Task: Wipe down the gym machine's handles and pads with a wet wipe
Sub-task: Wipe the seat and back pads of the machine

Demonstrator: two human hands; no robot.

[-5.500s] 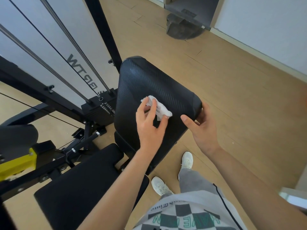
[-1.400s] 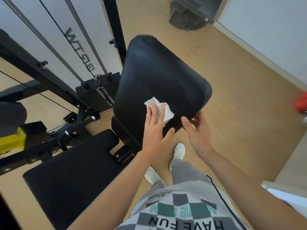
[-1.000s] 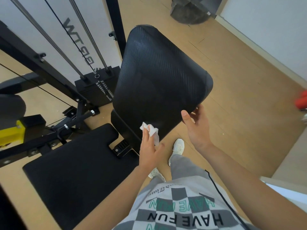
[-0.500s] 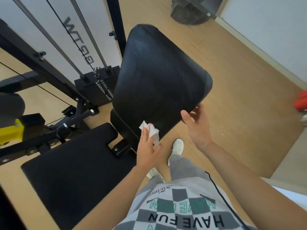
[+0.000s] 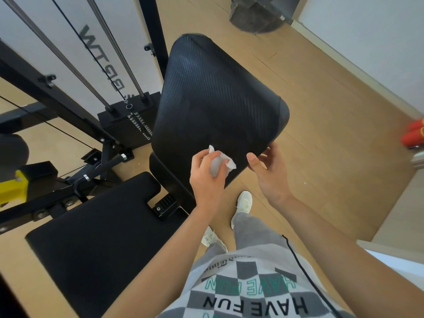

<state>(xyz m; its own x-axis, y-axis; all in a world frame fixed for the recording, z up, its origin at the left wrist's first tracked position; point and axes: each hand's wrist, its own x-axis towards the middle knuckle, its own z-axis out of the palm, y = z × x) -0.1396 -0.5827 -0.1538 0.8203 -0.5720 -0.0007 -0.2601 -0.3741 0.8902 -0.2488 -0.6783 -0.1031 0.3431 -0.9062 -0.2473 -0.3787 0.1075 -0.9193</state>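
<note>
White wet wipe (image 5: 219, 165), bunched in the gripping left hand (image 5: 205, 180) at the lower edge of the black back pad (image 5: 218, 104), whose corner the right hand (image 5: 269, 173) clasps; step: back-pad wiping, seemingly near done; next likely the seat pad (image 5: 91, 237).

Wood floor (image 5: 325, 125) beneath gym machine (image 5: 96, 237), two white shoes (image 5: 244, 201), red cylinders (image 5: 414, 137) far right.

Crumpled white wipe (image 5: 218, 166) against tilted black pad (image 5: 218, 99).
</note>
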